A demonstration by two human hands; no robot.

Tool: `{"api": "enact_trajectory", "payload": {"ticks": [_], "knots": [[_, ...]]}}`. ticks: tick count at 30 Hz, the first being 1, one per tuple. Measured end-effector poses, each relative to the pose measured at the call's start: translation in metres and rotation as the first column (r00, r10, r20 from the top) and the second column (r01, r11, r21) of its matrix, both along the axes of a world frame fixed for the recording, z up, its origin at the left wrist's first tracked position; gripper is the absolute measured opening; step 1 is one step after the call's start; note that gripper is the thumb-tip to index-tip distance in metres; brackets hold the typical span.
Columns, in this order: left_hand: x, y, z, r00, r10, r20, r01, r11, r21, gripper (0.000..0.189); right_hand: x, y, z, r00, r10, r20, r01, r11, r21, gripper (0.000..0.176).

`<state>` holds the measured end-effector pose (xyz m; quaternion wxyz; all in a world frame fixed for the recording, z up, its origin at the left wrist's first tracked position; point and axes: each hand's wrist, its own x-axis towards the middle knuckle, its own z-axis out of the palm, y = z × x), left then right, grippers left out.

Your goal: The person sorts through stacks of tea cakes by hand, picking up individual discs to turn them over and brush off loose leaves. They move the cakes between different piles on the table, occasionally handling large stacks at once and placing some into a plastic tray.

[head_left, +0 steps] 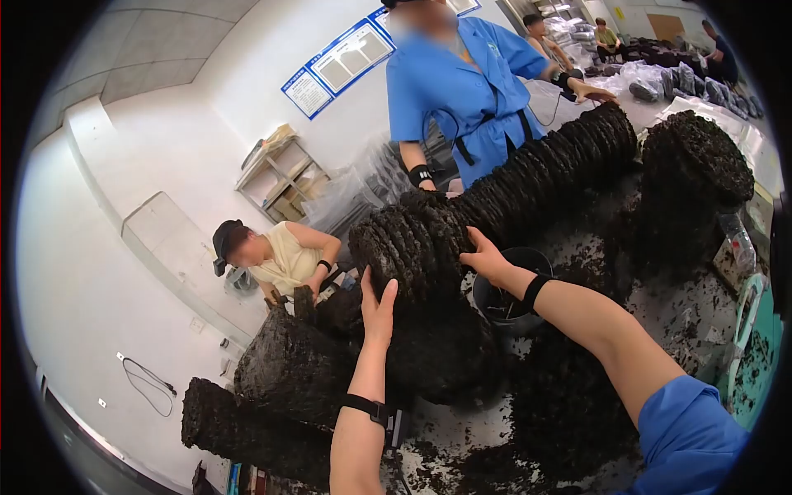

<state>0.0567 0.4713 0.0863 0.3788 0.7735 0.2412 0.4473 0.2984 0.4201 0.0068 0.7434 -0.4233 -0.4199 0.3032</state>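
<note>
A short stack of dark, crinkly, dried-looking discs lies on its side between my two hands. My left hand presses against its near left end, thumb and fingers spread along the discs. On the other side, my right hand grips the right part of the stack with thumb and fingertips. Beyond it runs a long row of the same discs, lined up on edge toward the upper right. A dark bucket stands just below my right hand, partly hidden by my forearm.
A person in a blue shirt stands behind the row, one hand near its far end. Another person bends over at the left. More dark stacks lie left, another right. Dark crumbs cover the table. A green basket is at right.
</note>
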Motion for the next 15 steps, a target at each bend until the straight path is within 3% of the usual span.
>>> {"api": "enact_trajectory", "payload": {"ticks": [3,6,10,12,15], "knots": [[0.003,0.012,-0.009,0.992,0.078,-0.101,-0.068,0.993,0.098,0.085,0.001,0.003,-0.009,0.997,-0.004,-0.071,0.002,1.0,-0.026,0.079],[0.007,0.008,-0.006,0.995,0.021,-0.101,-0.019,1.0,0.015,0.085,0.004,0.012,-0.019,0.999,0.04,-0.03,-0.038,0.998,0.053,0.08],[0.012,0.014,-0.007,0.991,-0.007,-0.136,0.003,1.0,-0.027,0.082,0.005,0.004,-0.013,0.991,-0.13,0.041,0.129,0.991,0.026,0.078],[0.015,0.021,-0.011,0.973,0.082,-0.216,-0.074,0.996,0.048,0.083,0.005,0.002,-0.011,0.98,-0.181,0.077,0.176,0.982,0.06,0.077],[0.019,0.017,-0.014,0.947,0.179,-0.267,-0.181,0.983,0.019,0.084,0.005,-0.002,-0.01,0.956,-0.243,0.164,0.237,0.97,0.054,0.075]]}}
